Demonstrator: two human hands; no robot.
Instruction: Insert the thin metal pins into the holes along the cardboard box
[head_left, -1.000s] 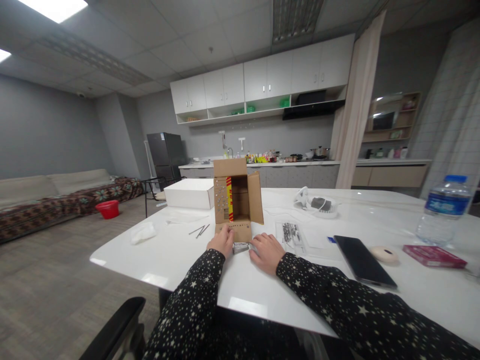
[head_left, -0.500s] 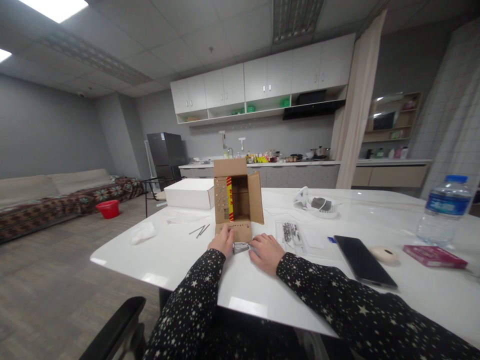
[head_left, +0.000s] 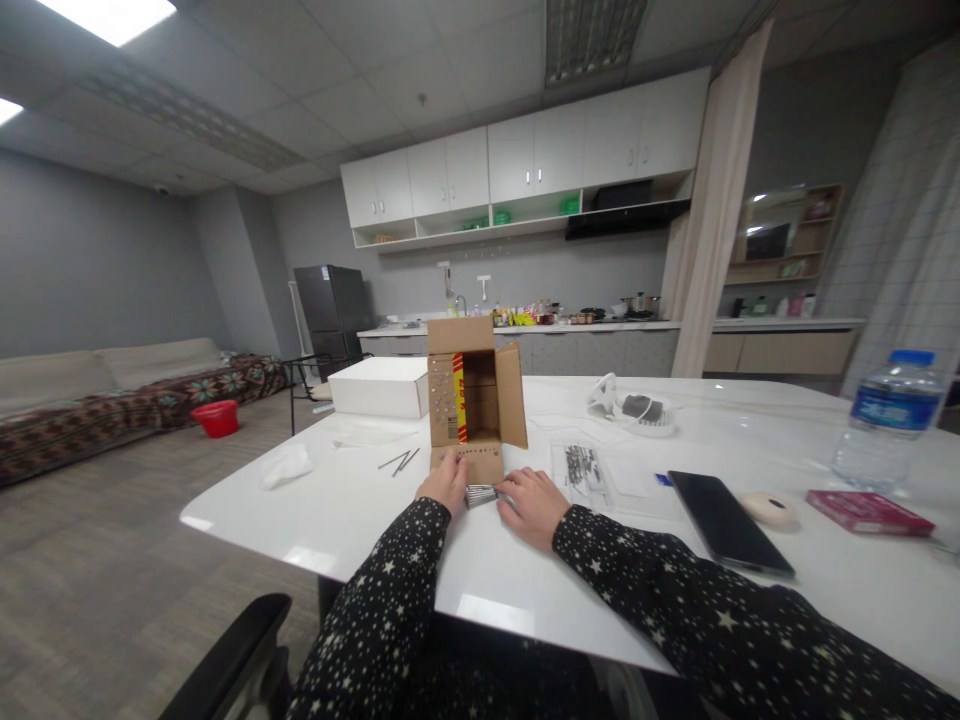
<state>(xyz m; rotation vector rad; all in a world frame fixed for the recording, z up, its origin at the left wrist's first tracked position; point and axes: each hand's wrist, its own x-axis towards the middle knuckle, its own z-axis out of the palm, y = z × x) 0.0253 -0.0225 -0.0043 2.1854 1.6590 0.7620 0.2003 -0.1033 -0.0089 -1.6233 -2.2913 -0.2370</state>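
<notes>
A small bundle of thin silvery metal rods point(head_left: 481, 495) lies between my hands on the white table, too small to name more exactly. My left hand point(head_left: 445, 483) is closed at the bundle's left end, fingertips beside the box's lowered front flap. At the other end, my right hand point(head_left: 534, 505) rests on the table with curled fingers against the rods. Just beyond stands an open cardboard box point(head_left: 444, 400), its opening facing me and its flaps spread. A few loose dark rods point(head_left: 405, 462) lie left of it. To the right, a clear plastic tray point(head_left: 613, 490) holds many small metal pieces.
A white box point(head_left: 379, 387) adjoins the cardboard box on the left, near a crumpled white wrapper point(head_left: 287, 466). On the right are a white corded device point(head_left: 649, 413), a black phone point(head_left: 727, 522), a beige rounded object point(head_left: 771, 508), a magenta box point(head_left: 870, 512) and a water bottle point(head_left: 874, 440).
</notes>
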